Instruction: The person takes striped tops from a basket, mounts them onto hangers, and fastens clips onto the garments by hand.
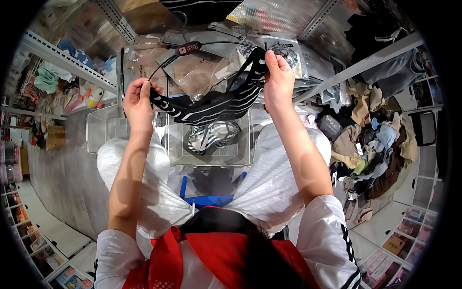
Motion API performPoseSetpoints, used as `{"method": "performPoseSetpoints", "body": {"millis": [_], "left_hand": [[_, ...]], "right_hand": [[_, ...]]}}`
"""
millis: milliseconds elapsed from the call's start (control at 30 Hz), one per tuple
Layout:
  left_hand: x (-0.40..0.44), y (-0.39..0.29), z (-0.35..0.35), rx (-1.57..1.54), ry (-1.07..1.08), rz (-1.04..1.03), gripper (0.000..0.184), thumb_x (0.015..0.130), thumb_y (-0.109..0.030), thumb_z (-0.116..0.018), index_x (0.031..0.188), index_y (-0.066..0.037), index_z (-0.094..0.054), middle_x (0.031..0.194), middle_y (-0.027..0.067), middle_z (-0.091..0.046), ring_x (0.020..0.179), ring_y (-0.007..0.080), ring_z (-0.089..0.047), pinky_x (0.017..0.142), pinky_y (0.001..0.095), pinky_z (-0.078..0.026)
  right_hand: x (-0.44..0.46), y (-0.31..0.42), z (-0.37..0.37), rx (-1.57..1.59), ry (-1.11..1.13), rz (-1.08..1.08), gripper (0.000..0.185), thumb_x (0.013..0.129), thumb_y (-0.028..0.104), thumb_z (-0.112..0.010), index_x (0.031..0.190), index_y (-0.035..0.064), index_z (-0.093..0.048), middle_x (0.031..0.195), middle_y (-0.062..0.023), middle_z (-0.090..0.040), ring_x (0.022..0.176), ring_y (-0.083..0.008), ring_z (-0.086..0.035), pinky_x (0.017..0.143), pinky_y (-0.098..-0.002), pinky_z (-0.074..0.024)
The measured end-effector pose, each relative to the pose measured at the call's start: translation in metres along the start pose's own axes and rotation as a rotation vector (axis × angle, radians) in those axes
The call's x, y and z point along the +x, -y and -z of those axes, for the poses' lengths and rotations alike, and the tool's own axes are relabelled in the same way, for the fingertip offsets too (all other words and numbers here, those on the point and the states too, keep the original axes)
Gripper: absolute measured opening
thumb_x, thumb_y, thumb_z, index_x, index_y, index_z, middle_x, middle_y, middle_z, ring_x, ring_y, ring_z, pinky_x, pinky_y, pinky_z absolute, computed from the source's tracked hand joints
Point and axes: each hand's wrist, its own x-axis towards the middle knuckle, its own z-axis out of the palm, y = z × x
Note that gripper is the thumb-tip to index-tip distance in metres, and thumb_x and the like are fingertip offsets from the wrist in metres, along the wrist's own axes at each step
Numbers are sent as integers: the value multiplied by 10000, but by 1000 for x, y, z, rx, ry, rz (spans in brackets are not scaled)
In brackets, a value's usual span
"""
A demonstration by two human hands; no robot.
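A black garment with white stripes [211,108], apparently underwear, is stretched between my two hands, sagging in the middle. It is on a thin black hanger [219,44] with an oval label [188,48] that reads HOME. My left hand [139,103] pinches the garment's left end beside the end of the hanger. At the upper right corner, my right hand [279,79] grips the other end between thumb and fingers. Below the garment, a wire mesh basket [209,159] holds another black-and-white striped piece [212,136].
Clear-bagged garments [192,72] cover the shelf ahead, between metal uprights [113,21]. A second mesh basket [102,129] stands to the left. On the right lies a heap of mixed clothes [378,149]. Something blue [208,200] is between my knees; a cardboard box [55,137] sits far left.
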Motion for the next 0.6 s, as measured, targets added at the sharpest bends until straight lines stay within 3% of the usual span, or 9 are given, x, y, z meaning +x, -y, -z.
{"method": "performPoseSetpoints", "body": {"millis": [167, 200, 233, 300, 367, 400, 433, 500, 600], "left_hand": [[1, -7, -2, 83, 22, 20, 84, 869, -67, -512, 910, 6, -524, 751, 60, -566, 693, 139, -564, 678, 245, -462], [1, -8, -1, 112, 27, 26, 82, 868, -65, -514, 909, 5, -527, 751, 59, -570, 696, 137, -565, 677, 242, -460], [1, -8, -1, 132, 31, 22, 79, 866, -63, -515, 905, 4, -529, 750, 58, -573, 698, 133, -566, 677, 238, -457], [1, -7, 1, 174, 38, 15, 74, 863, -60, -516, 899, 3, -533, 748, 57, -581, 704, 126, -566, 677, 231, -450], [1, 1, 1, 163, 80, -28, 70, 858, -55, -518, 895, 3, -534, 750, 58, -588, 704, 122, -566, 676, 229, -446], [1, 4, 1, 159, 100, -50, 69, 856, -52, -519, 893, 3, -535, 751, 59, -591, 705, 120, -566, 675, 228, -444], [1, 4, 2, 185, 101, -51, 77, 858, -54, -517, 904, 6, -531, 760, 61, -588, 710, 125, -565, 681, 230, -442], [0, 0, 3, 236, 109, -50, 94, 862, -57, -513, 926, 10, -525, 777, 65, -582, 720, 136, -564, 694, 235, -438], [2, -1, 3, 249, 108, -53, 90, 866, -58, -505, 924, 9, -524, 774, 64, -581, 724, 134, -563, 698, 237, -439]], "right_hand": [[6, -3, 6, 17, -10, 70, 152, 834, 168, -595, 856, 19, -578, 768, 15, -560, 687, -37, -471, 625, -180, -375], [8, -2, 8, -54, -7, 107, 136, 851, 224, -562, 916, 108, -589, 884, 37, -593, 769, -47, -504, 691, -212, -338], [11, 1, 10, -107, 1, 137, 162, 853, 190, -554, 969, 82, -583, 945, 9, -599, 837, -63, -522, 733, -207, -357], [15, 4, 9, -221, 43, 228, 168, 844, 155, -564, 968, 46, -592, 923, -14, -609, 830, -73, -538, 737, -209, -389], [16, 6, 12, -590, 194, 230, 152, 825, 127, -586, 916, 7, -608, 828, -31, -619, 767, -70, -545, 696, -197, -411], [16, 7, 11, -719, 272, 256, 125, 779, 111, -621, 820, -7, -631, 696, -53, -619, 676, -82, -560, 644, -214, -435], [12, 8, 9, -741, 266, 122, 133, 781, 116, -620, 813, -13, -628, 642, -49, -601, 622, -74, -545, 597, -217, -434], [12, 4, 11, -726, 284, 50, 146, 783, 118, -620, 831, -20, -621, 656, -42, -597, 608, -67, -537, 579, -221, -432], [12, 7, 8, -607, 317, 99, 154, 777, 117, -628, 840, -23, -610, 670, -35, -594, 615, -71, -534, 589, -222, -434]]}}
